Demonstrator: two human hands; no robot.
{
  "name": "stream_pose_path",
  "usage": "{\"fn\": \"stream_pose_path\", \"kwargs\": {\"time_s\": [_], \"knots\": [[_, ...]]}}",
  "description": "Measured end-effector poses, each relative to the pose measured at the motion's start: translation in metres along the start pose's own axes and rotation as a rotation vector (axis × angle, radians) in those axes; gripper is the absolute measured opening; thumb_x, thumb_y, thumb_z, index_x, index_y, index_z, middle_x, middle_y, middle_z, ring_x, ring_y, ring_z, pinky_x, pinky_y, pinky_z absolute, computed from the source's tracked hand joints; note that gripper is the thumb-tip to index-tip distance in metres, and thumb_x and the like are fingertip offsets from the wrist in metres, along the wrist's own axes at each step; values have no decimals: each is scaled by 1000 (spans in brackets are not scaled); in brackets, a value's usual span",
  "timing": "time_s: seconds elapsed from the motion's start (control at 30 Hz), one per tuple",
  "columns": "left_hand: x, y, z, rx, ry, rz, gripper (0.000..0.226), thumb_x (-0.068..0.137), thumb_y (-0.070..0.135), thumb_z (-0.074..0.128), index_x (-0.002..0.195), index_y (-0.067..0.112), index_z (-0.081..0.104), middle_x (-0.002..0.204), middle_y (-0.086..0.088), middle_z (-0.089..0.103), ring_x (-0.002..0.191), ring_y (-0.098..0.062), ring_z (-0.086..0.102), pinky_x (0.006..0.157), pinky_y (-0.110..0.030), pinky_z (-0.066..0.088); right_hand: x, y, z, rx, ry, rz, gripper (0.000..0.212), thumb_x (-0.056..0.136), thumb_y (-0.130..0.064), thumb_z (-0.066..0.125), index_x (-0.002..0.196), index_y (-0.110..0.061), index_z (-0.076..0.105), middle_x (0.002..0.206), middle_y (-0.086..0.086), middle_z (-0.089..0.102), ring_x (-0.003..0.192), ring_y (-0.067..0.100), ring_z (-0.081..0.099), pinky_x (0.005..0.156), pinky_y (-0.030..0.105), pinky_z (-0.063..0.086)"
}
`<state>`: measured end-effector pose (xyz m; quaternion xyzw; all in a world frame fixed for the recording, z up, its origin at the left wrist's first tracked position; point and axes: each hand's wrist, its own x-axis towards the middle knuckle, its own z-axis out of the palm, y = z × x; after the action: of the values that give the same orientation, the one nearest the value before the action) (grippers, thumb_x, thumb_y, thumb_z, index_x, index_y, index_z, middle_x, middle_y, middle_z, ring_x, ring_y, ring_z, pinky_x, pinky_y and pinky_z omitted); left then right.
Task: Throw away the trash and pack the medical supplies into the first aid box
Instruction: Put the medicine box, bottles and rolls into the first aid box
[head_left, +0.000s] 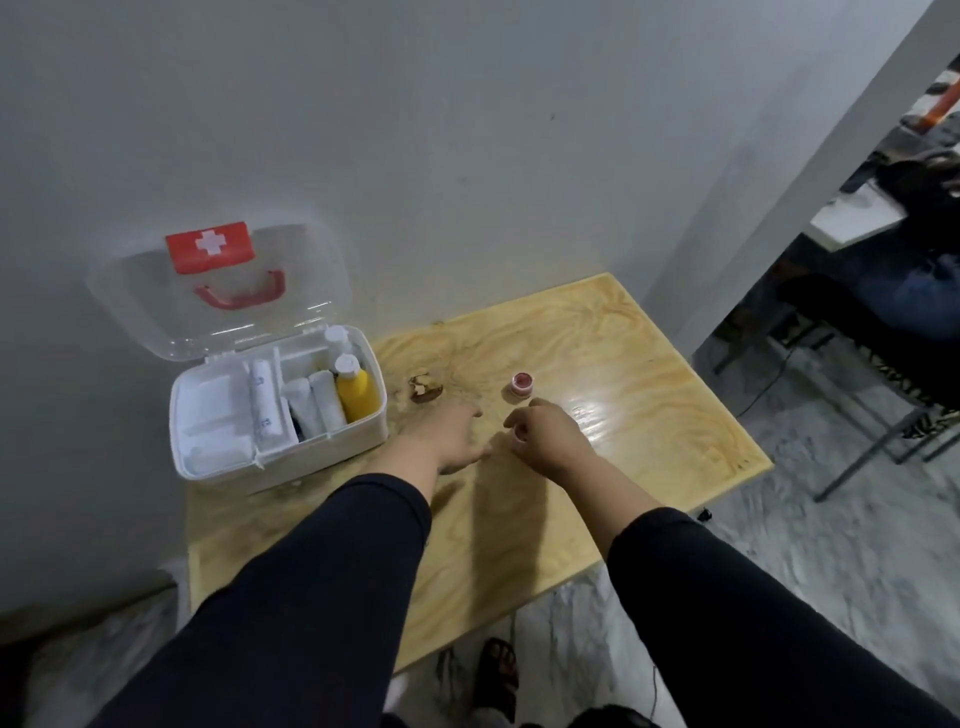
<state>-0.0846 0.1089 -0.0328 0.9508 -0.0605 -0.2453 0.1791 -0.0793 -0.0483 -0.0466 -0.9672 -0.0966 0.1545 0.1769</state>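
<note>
Head view: left hand (449, 436) open, fingers spread flat over the tabletop (649, 415); right hand (545, 439) curled loosely, contents not discernible. Small red jar (521, 387) just beyond right hand; brown scrap (425, 391) beyond left. First aid box (280, 410) open, left of left hand, at tabletop's left edge; bare surface right of right hand.

A pale wooden table with swirling grain (597, 364) stands against a plain grey wall (415, 130). Under its near edge lies a grey marbled floor (805, 545), where a foot in a dark open sandal (501, 670) shows. At the far right, beyond a grey pillar (810, 171), a dark metal-framed chair (883, 364) stands beside a white tabletop (852, 218).
</note>
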Motion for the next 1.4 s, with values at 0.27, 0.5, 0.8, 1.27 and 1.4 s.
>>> {"fn": "stream_pose_path", "kwargs": {"time_s": [0.27, 0.5, 0.8, 1.27, 1.4], "knots": [[17, 13, -18, 14, 56, -28, 62, 91, 45, 58, 144, 18, 41, 144, -4, 46, 124, -27, 52, 99, -41, 47, 54, 10, -43, 45, 128, -37, 33, 89, -20, 56, 120, -11, 63, 117, 11, 60, 104, 31, 60, 83, 34, 48], [20, 8, -14, 16, 54, -60, 61, 91, 43, 58, 144, 18, 42, 147, -3, 44, 130, -25, 47, 101, -40, 45, 65, 14, -21, 63, 61, -72, 31, 90, -10, 50, 117, -14, 65, 110, 12, 63, 101, 31, 61, 82, 34, 49], [0, 9, -54, -41, 167, -94, 56, 92, 36, 57, 144, 21, 42, 147, -2, 45, 131, -26, 47, 104, -38, 44, 67, -21, -69, 201, 141, -149, 24, 82, -18, 60, 105, -18, 68, 86, 4, 66, 77, 21, 60, 65, 24, 44], [-107, -102, -122, -101, 451, -343, 60, 91, 30, 61, 145, 18, 38, 150, -5, 42, 132, -29, 46, 104, -38, 41, 52, -200, -86, 205, 18, -446, 32, 76, -14, 72, 108, -13, 67, 98, 6, 66, 85, 18, 59, 75, 27, 47], [-134, -141, -107, -114, 430, -438, 76, 90, 37, 63, 152, 13, 25, 159, -5, 23, 143, -26, 30, 114, -40, 33, 48, -244, -50, 151, -38, -490, 35, 77, -17, 71, 111, -16, 65, 110, 7, 68, 100, 23, 63, 89, 32, 51]]}}
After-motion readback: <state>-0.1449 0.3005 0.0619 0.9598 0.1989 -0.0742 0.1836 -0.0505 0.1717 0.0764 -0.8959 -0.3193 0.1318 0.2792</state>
